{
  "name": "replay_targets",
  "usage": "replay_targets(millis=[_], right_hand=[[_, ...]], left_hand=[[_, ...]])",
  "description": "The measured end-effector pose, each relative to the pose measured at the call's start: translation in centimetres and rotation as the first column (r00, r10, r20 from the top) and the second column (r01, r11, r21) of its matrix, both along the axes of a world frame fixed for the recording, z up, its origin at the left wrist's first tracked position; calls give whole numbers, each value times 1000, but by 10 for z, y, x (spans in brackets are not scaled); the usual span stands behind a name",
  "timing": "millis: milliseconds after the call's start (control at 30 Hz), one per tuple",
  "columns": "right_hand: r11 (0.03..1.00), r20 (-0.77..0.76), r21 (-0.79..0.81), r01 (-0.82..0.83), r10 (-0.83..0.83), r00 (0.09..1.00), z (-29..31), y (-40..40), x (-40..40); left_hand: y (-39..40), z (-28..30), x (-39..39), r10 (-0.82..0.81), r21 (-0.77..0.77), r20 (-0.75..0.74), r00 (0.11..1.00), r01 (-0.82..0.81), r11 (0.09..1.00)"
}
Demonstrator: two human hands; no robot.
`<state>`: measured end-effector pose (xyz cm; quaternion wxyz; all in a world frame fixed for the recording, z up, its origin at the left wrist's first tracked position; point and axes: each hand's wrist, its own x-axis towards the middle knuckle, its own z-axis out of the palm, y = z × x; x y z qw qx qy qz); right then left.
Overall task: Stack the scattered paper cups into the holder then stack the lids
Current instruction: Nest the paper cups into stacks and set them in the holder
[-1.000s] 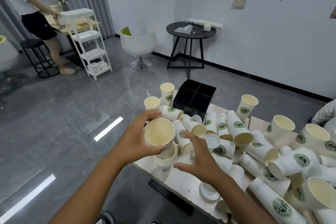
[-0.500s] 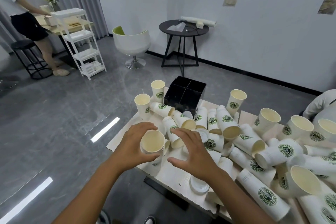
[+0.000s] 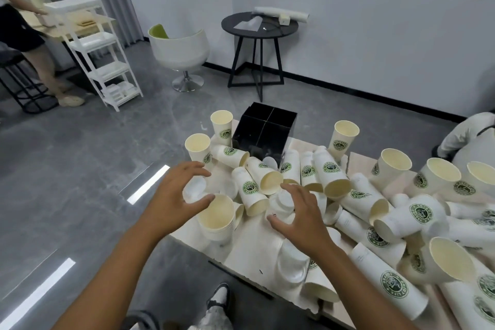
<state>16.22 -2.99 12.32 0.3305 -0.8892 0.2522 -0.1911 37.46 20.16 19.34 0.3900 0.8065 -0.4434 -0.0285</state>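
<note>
1. Lids [image 3: 292,268] lie nearest, a few white ones flat on the front part of the worktop [image 3: 257,244], untouched while cups are still being gathered.
2. Nested cups [image 3: 217,218] stand at the worktop's near left corner, mouth up. A second ago the left hand [image 3: 171,201] gripped the top cup above this pile; now that cup sits inside the others and the hand has let go, fingers spread and loosely curved just beside the rim, holding nothing.
3. The right hand [image 3: 300,211] was hovering with spread fingers and has come lower over the lying cups and white lids in front of it, still empty; whether its fingertips touch anything I cannot tell.
4. Scattered cups [image 3: 332,177] cover the middle and right of the worktop, most on their sides, some upright further off.
5. The black holder [image 3: 263,132], divided into four compartments, stands at the far left edge; no cup shows in its visible openings.
6. Judgement: one more cup is nested, but the pile has yet to reach the holder, so the task is at an early stage.
</note>
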Motion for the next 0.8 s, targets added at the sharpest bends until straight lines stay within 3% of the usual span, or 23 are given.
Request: replay_targets(millis=[367, 600, 800], right_hand=[[998, 21, 10, 54, -54, 998, 0, -13, 97], [957, -190, -27, 290, -290, 938, -28, -36, 127], [921, -402, -117, 371, -385, 830, -49, -52, 135]], left_hand=[[-19, -26, 136, 58, -19, -105, 993, -60, 998], [-42, -64, 195, 11, -6, -151, 988, -12, 1000], [-69, -61, 182, -124, -73, -163, 979, 114, 991]])
